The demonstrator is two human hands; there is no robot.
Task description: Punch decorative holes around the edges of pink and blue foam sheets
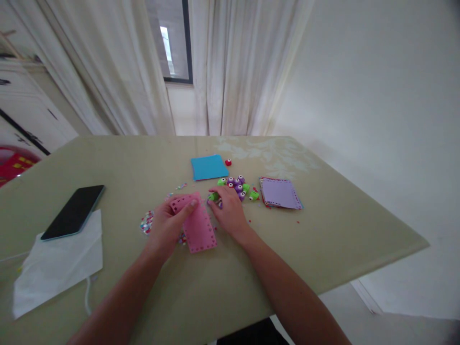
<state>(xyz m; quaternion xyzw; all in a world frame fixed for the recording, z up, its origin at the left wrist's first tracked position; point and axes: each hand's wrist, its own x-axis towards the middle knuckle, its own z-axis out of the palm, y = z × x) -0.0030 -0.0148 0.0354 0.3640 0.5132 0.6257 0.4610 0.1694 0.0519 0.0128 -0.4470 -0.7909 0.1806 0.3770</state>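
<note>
My left hand (167, 223) grips the upper left edge of a pink sheet (197, 227) with punched holes along its border, thumb on top. The sheet lies tilted on the table (323, 225). My right hand (230, 211) rests just right of the sheet, its fingers closed on a small green punch (213, 196). A cluster of small purple and green punches (239, 187) sits just beyond my right hand. A pile of punched confetti (147, 223) lies left of my left hand.
A blue sheet (209, 166) and a small red punch (228, 162) lie further back. A stack of coloured sheets (281, 193) with a lilac one on top is at the right. A black phone (74, 211) rests on white cloth (57, 263) at the left.
</note>
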